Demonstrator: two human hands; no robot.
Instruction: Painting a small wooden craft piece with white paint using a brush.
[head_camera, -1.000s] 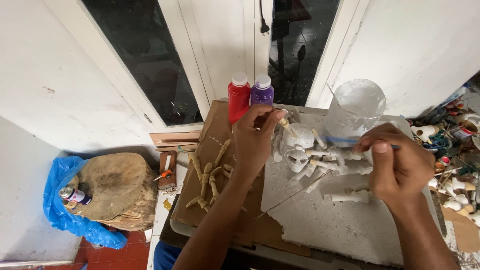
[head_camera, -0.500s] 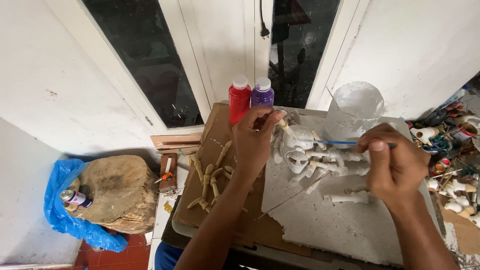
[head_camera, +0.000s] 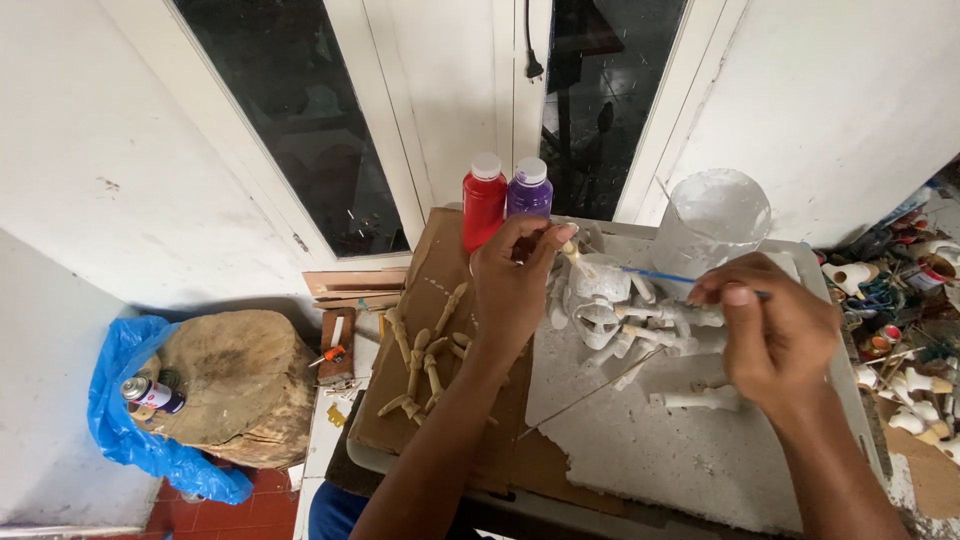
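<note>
My left hand (head_camera: 515, 285) pinches a small wooden piece (head_camera: 573, 252) on a thin wire above a white foam board (head_camera: 650, 450). My right hand (head_camera: 775, 335) holds a thin blue-handled paintbrush (head_camera: 655, 275) whose tip reaches that piece. Below the brush lie several white-painted figure parts, among them a skull-like head (head_camera: 598, 318) and limb pieces (head_camera: 695, 400). A tub of white paint (head_camera: 712, 225) stands behind my right hand.
A red bottle (head_camera: 484, 205) and a purple bottle (head_camera: 529, 190) stand at the back. Unpainted wooden limb parts (head_camera: 425, 360) lie on brown cardboard (head_camera: 400, 425). At left a wood stump (head_camera: 235, 385) sits on blue plastic (head_camera: 125, 400). Clutter of small painted pieces (head_camera: 915, 390) fills the right.
My right hand has shifted slightly left with the brush, and the brush tip now meets the piece in my left hand. The left hand has barely moved.
</note>
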